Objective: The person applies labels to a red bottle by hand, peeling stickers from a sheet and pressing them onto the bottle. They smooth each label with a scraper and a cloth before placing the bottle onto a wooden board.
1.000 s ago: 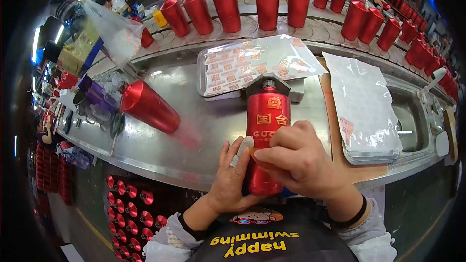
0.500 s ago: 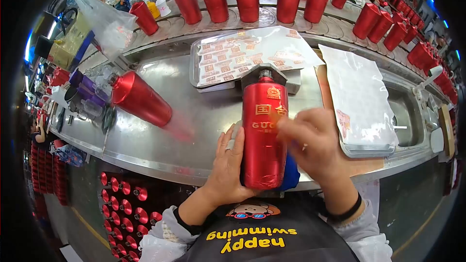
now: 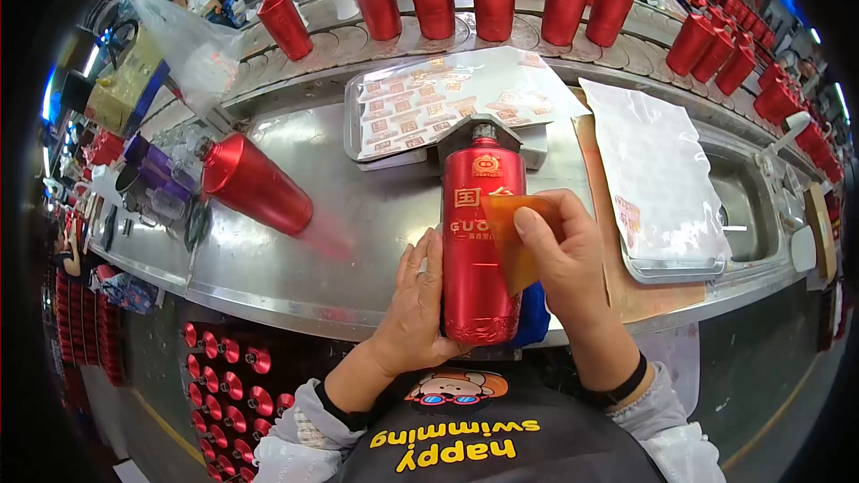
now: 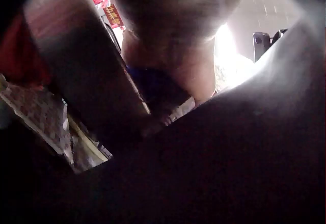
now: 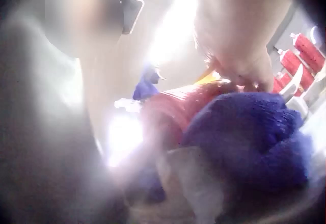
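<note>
A red bottle (image 3: 479,291) with gold lettering lies with its neck in a dark notched rest (image 3: 512,133). Along its lower left side rests my left hand (image 3: 407,309), fingers nearly straight and together. My right hand (image 3: 573,255) pinches a translucent amber sheet (image 3: 514,246) between thumb and fingers, over the bottle's right side and part of the lettering. The right wrist view shows that hand (image 5: 239,35) above the amber sheet (image 5: 206,76) and a blue cloth (image 5: 244,137). The left wrist view is too dark to show what my left fingers touch.
Another red bottle (image 3: 255,183) lies at the left. Behind stands a tray of printed labels (image 3: 352,125); a second tray (image 3: 676,274) under white film lies right, beside a sink (image 3: 761,224). Several bottles stand on the conveyor (image 3: 331,49). Blue cloth (image 3: 535,317) sits beside the near bottle.
My right hand has gone from the bottle's lower front to its right side, and the amber sheet now shows clearly. My left fingers lie straighter along the bottle. The conveyor bottles have shifted.
</note>
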The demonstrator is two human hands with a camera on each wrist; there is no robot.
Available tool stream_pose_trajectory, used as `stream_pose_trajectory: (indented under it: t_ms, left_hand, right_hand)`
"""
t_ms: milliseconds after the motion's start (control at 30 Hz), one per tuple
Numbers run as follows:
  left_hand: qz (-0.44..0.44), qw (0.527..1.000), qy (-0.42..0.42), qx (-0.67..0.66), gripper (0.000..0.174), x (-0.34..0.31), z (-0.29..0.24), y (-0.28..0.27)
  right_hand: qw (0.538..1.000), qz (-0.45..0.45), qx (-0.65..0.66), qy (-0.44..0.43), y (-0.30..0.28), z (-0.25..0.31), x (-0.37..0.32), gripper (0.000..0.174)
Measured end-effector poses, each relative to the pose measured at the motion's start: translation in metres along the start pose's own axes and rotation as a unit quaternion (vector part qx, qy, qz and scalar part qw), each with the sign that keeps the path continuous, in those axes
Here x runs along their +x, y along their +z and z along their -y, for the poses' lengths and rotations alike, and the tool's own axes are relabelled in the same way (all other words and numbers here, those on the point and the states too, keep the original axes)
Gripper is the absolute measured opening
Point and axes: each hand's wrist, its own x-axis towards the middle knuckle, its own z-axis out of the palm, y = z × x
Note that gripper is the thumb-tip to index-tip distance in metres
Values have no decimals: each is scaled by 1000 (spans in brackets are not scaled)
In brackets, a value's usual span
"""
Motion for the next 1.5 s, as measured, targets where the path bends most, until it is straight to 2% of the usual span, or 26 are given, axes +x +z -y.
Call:
stream_pose_trajectory:
  t_ms: [67,133,233,267,367,400,500,533,633,700,800,900,933,1033,1067,1133,1200,1300,1367,1467,1500]
  left_hand:
    - [35,999,-15,9,125,-1,2,-3]
    - [32,999,-5,3,126,-3,3,-3]
    - [66,998,1,-5,124,-5,5,-15]
    - [83,996,2,-9,123,-3,4,-20]
    - [68,993,93,18,118,26,11,-36]
    - [64,995,77,24,107,39,8,-39]
    - [75,988,121,62,95,66,31,-42]
    - [45,990,129,45,79,73,33,-41]
    - [62,975,189,98,69,99,32,-48]
    - [88,970,200,103,67,107,22,-51]
    - [93,960,236,115,63,107,17,-48]
    - [107,965,215,107,61,91,6,-46]
    - [87,967,220,99,67,86,5,-44]
    - [-29,993,80,-87,83,71,9,-24]
    - [31,995,67,-70,94,63,17,-26]
    - [13,982,5,-188,91,57,13,-18]
    - [2,969,-32,-245,90,53,12,-17]
    - [3,977,-30,-210,86,51,12,-18]
    - [3,991,-2,-134,82,52,16,-23]
    - [-17,994,100,38,74,62,10,-35]
    - [-13,993,104,45,72,63,9,-35]
  right_hand:
    - [998,-45,34,29,-10,-16,3,15]
    - [993,-74,66,62,-24,-26,5,14]
    - [973,-77,203,79,-17,-12,-3,16]
    - [975,-55,210,54,-13,-4,-3,17]
    - [990,-27,135,27,2,-12,6,17]
    - [988,-24,145,43,2,-17,6,16]
    - [980,-25,177,89,-7,-25,5,20]
    - [977,-34,187,95,-9,-30,3,20]
    - [970,-59,217,97,-12,-35,3,20]
    - [965,-73,234,93,-12,-33,1,19]
    - [972,-78,210,78,-20,-33,0,17]
    - [977,-73,182,82,-32,-26,-2,14]
    - [975,-62,189,99,-39,-26,-3,12]
    - [976,-34,176,126,-47,-27,-7,13]
    - [976,-23,171,129,-46,-25,-7,13]
    - [978,4,160,136,-45,-19,-6,14]
    - [979,25,148,137,-47,-16,-4,14]
    - [981,57,128,132,-48,-7,-2,14]
    - [982,67,120,129,-50,-6,0,14]
    - [981,69,119,133,-54,-8,1,15]
    - [980,75,124,140,-53,-10,1,15]
